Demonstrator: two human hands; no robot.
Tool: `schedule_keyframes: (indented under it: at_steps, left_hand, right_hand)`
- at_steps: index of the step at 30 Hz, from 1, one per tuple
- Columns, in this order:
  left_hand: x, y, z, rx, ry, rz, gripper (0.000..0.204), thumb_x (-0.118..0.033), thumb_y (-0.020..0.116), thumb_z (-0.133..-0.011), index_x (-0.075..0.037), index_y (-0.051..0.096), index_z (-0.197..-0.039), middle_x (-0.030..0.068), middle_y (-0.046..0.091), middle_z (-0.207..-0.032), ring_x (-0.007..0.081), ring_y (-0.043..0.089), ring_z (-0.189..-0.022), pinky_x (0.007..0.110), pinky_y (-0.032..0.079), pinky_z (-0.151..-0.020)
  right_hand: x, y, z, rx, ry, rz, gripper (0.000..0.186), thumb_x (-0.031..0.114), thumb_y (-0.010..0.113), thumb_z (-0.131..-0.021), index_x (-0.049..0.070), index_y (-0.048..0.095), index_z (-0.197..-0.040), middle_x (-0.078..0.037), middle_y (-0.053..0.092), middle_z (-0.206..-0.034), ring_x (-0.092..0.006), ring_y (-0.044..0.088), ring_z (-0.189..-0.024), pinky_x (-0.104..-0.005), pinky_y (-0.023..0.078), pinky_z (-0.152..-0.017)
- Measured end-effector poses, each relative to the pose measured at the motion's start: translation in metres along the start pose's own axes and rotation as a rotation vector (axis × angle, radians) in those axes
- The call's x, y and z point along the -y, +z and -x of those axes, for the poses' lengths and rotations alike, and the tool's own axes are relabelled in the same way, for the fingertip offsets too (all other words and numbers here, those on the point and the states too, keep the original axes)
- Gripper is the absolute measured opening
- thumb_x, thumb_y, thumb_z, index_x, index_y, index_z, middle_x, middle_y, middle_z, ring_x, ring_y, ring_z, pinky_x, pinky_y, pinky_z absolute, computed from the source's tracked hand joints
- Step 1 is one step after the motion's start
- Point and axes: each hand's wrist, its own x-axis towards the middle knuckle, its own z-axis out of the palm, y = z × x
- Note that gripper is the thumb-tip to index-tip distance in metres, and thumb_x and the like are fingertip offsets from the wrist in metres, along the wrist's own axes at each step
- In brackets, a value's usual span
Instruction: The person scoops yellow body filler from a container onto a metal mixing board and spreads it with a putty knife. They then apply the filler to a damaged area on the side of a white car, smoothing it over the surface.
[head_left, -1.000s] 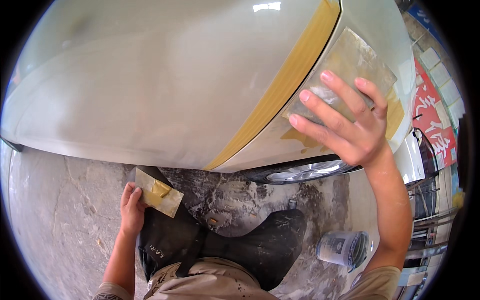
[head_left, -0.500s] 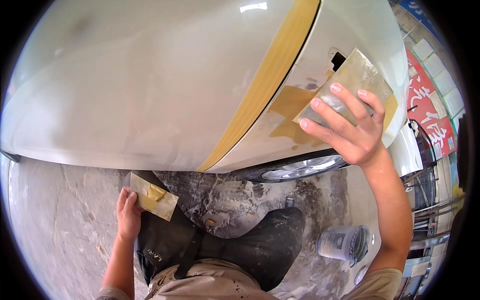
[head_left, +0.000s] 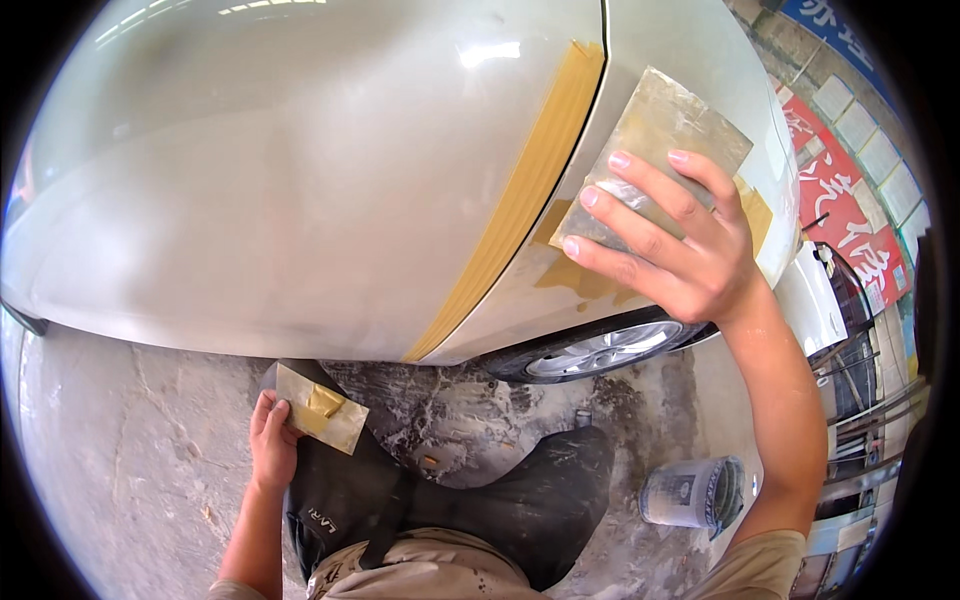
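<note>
My right hand (head_left: 690, 245) spreads its fingers over a broad, flat putty spreader (head_left: 675, 115) and presses it to the white car panel (head_left: 660, 40). Tan putty (head_left: 585, 278) shows on the panel below the spreader, with more at its right side. Part of the panel is hidden behind the spreader and hand. Low on the left, my left hand (head_left: 273, 440) pinches a smaller flat plate (head_left: 338, 430) between thumb and fingers. A lump of tan putty (head_left: 323, 400) lies on that plate. Yellow masking tape (head_left: 515, 200) runs along the panel seam, left of the spreader.
A car wheel (head_left: 605, 350) sits under the panel. On the stained concrete floor (head_left: 140, 430), a grey bucket (head_left: 680, 492) stands right of my dark-trousered legs (head_left: 520, 490). Metal bars and a red banner (head_left: 850, 200) line the far right.
My right hand has slid the spreader leftward toward the seam, and it now covers the dark opening in the panel. My left hand still holds the putty plate; the whole view has shifted slightly.
</note>
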Motion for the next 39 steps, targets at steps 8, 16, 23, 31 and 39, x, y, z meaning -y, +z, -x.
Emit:
schedule_keyframes:
  at_steps: [8, 16, 23, 31, 39]
  left_hand:
    - [-0.002, 0.004, 0.001, -0.052, -0.001, 0.016, 0.005, -0.013, 0.050, -0.103, -0.009, 0.050, -0.107, 0.0014, 0.064, -0.097, 0.0118, 0.065, -0.087, 0.030, 0.056, -0.079]
    - [-0.001, 0.005, 0.000, -0.066, -0.016, 0.000, 0.008, -0.013, 0.050, -0.103, -0.009, 0.050, -0.110, 0.0026, 0.064, -0.100, 0.0130, 0.065, -0.091, 0.031, 0.055, -0.082]
    - [-0.006, 0.009, 0.001, -0.066, -0.033, -0.030, 0.008, -0.013, 0.049, -0.103, -0.008, 0.050, -0.110, 0.0037, 0.064, -0.102, 0.0139, 0.065, -0.093, 0.032, 0.054, -0.084]
    - [-0.004, 0.007, 0.001, -0.064, -0.019, -0.041, 0.008, -0.012, 0.048, -0.103, -0.008, 0.051, -0.110, 0.0027, 0.064, -0.101, 0.0136, 0.064, -0.094, 0.031, 0.053, -0.085]
    - [0.001, 0.000, -0.001, -0.042, -0.021, -0.031, 0.008, -0.012, 0.048, -0.102, -0.008, 0.051, -0.108, 0.0024, 0.064, -0.100, 0.0133, 0.065, -0.091, 0.032, 0.056, -0.082]
  right_hand:
    - [-0.004, 0.012, -0.002, -0.004, -0.018, -0.004, 0.017, 0.018, 0.070, -0.082, 0.024, 0.076, -0.097, 0.004, 0.071, -0.108, -0.0211, 0.066, -0.112, -0.0422, 0.044, -0.101]
    - [-0.007, 0.018, 0.001, -0.005, -0.018, -0.018, 0.020, 0.018, 0.071, -0.081, 0.026, 0.077, -0.098, 0.005, 0.071, -0.112, -0.0227, 0.066, -0.113, -0.0434, 0.042, -0.102]
    - [-0.014, 0.022, 0.015, -0.007, -0.018, -0.031, 0.027, 0.019, 0.076, -0.075, 0.031, 0.078, -0.100, 0.007, 0.069, -0.117, -0.0239, 0.065, -0.115, -0.0438, 0.038, -0.107]
    - [-0.012, 0.011, 0.038, 0.026, 0.024, -0.013, 0.028, 0.018, 0.077, -0.072, 0.029, 0.079, -0.097, 0.005, 0.069, -0.115, -0.0254, 0.066, -0.113, -0.0428, 0.038, -0.105]
    - [-0.006, -0.030, 0.040, 0.214, 0.063, 0.031, 0.023, 0.017, 0.072, -0.077, 0.024, 0.078, -0.099, -0.002, 0.071, -0.110, -0.0288, 0.067, -0.109, -0.0460, 0.041, -0.100]
